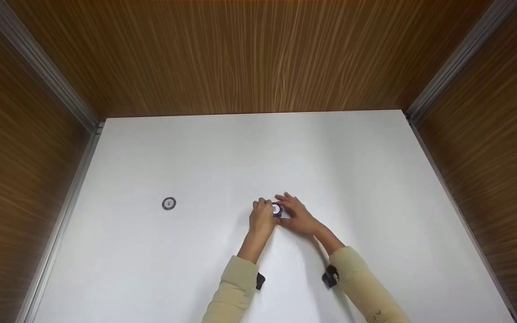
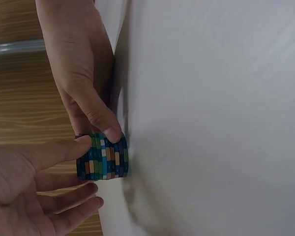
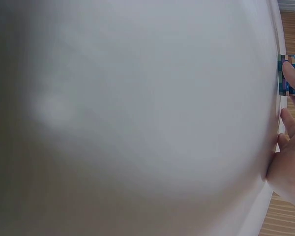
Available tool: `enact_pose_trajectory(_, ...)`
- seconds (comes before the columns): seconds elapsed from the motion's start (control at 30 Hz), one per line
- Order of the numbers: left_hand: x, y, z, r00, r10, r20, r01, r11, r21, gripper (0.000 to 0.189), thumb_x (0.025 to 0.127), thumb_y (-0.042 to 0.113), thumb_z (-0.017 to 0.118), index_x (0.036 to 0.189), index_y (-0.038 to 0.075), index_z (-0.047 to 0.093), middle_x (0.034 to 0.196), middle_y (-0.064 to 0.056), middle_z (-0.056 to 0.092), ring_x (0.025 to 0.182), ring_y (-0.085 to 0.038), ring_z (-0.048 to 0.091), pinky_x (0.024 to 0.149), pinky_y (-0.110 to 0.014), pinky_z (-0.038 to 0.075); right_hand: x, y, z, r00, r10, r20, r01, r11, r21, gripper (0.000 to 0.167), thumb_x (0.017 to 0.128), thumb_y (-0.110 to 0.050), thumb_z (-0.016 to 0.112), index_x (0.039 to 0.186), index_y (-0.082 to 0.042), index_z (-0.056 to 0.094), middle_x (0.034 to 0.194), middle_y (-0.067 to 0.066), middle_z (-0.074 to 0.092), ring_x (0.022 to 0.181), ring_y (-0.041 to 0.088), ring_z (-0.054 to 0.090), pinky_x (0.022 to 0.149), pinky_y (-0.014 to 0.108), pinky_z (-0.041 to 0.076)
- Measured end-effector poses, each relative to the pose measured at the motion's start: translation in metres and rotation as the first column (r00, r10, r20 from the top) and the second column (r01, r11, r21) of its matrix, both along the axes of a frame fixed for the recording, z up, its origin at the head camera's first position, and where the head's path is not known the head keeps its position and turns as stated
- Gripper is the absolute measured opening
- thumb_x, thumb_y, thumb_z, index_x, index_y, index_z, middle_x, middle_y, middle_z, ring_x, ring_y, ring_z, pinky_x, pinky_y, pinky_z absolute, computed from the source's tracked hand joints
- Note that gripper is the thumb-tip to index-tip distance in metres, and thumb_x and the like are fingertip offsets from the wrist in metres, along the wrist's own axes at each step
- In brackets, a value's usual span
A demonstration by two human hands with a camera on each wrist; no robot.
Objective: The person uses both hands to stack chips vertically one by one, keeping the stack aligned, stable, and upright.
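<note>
A stack of poker chips point(image 1: 277, 209) stands upright on the white table, with colored bands along its edge and a white center on its top chip. My left hand point(image 1: 262, 220) pinches the upper chips between thumb and fingers. From the other side, my right hand point(image 1: 301, 219) holds the stack lower down, its thumb against the chips near the table. In the left wrist view the striped edges of the chip stack point(image 2: 102, 160) show between both hands. The right wrist view catches the stack point(image 3: 286, 86) at its right border, partly covered by a thumb.
A single dark-rimmed poker chip point(image 1: 168, 203) lies flat on the white table point(image 1: 352, 170), left of the hands. Wood-grain panels point(image 1: 249, 54) stand at the back and both sides. Metal rails point(image 1: 38, 58) run along the corners.
</note>
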State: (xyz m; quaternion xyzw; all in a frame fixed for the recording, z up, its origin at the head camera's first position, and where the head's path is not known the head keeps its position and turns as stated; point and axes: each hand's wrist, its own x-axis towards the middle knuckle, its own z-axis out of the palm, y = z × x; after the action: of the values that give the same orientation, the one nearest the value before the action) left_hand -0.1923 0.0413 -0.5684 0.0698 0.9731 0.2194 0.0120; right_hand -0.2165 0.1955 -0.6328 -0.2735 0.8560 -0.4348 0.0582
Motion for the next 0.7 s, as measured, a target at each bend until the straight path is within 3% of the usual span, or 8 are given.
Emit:
enact_pose_trajectory(0.27, 0.0015, -0.0007, -0.003, 0.999, 0.008, -0.054, -0.008, 1.0, 0.003, 0.039, 0.065, 0.01, 0.079, 0.097, -0.005, 0.061, 0.09, -0.012, 0.054, 0.086, -0.026, 0.052, 0.068, -0.03, 0.051, 0.0, -0.0006, -0.0005, 1.0, -0.001, -0.022, 0.001, 1.0, 0.005, 0.048, 0.079, -0.018, 0.071, 0.12, 0.001, 0.054, 0.135, 0.021, 0.042, 0.131, 0.043, 0.02, 0.105, 0.057, 0.007)
enact_pose_trajectory(0.53, 0.0013, -0.0021, -0.0029, 0.999, 0.009, -0.038, -0.008, 1.0, 0.02, 0.04, 0.064, 0.009, 0.079, 0.097, -0.004, 0.061, 0.09, -0.012, 0.055, 0.086, -0.026, 0.052, 0.068, -0.031, 0.05, 0.0007, -0.0017, -0.001, 0.999, -0.002, -0.048, 0.002, 1.0, -0.001, 0.048, 0.079, -0.018, 0.071, 0.119, 0.003, 0.055, 0.134, 0.022, 0.043, 0.13, 0.044, 0.023, 0.105, 0.058, 0.009)
enact_pose_trajectory(0.7, 0.0, -0.0021, -0.0034, 0.999, -0.001, -0.046, 0.0, 1.0, -0.019, 0.04, 0.064, 0.012, 0.08, 0.096, -0.004, 0.062, 0.09, -0.013, 0.056, 0.086, -0.027, 0.052, 0.07, -0.032, 0.049, 0.0007, -0.0013, -0.0019, 0.998, -0.008, -0.055, 0.007, 1.0, -0.001, 0.048, 0.078, -0.017, 0.072, 0.118, 0.003, 0.055, 0.133, 0.021, 0.044, 0.129, 0.043, 0.023, 0.105, 0.058, 0.009)
